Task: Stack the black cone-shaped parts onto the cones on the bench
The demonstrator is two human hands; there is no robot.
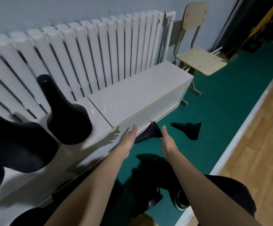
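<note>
Both hands, left hand (129, 141) and right hand (167, 143), are spread, fingers straight and holding nothing, on either side of a black cone-shaped part (150, 132) on the green floor (214, 111) beside the white tabletop (132, 98).

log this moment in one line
phase: reach | left hand: open | right hand: open | target: floor cone between hands, ungripped | cones upright on bench

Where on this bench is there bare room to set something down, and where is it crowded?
Free: the right bench section, from the seam to the end by the chair, radiator behind. Crowded: the left section, where two black cones stand close together. Cone parts also lie on the green floor in front.
</note>
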